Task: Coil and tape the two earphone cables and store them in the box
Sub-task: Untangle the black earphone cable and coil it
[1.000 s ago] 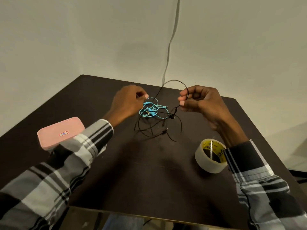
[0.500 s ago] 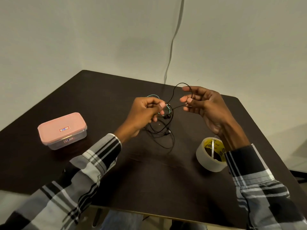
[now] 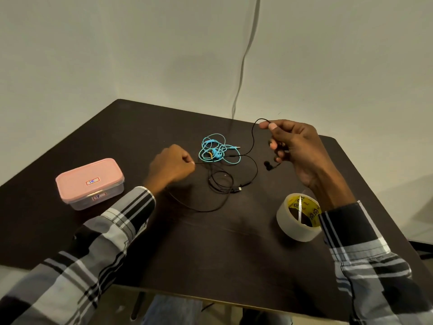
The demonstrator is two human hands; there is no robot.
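Both hands on the black earphone cable (image 3: 254, 146), pulling it clear of the blue earphone cable (image 3: 216, 150). Left hand (image 3: 171, 166) is fisted, cable pinched at the fingertips and running out to the right. Right hand (image 3: 295, 146) is raised on the right, thumb and forefinger pinching the cable near its top bend, other fingers curled; a black earbud (image 3: 267, 165) hangs just below that hand. The rest of the black cable lies in loose loops on the table (image 3: 210, 254) between the hands, plug end near centre. Blue cable is a tangled pile just beyond, touching or overlapping the black one, can't tell if knotted together.

Step in hand looks like separating and straightening before coiling. To do it well: lift the black cable up and away slowly so the blue doesn't drag, keep light tension between the hands, then wind even loops around the fingers of one hand.

Tape roll (image 3: 298, 216) sits near right, beside the right sleeve. Box (image 3: 90, 182) with pink lid is closed, far left, well apart from the cables.
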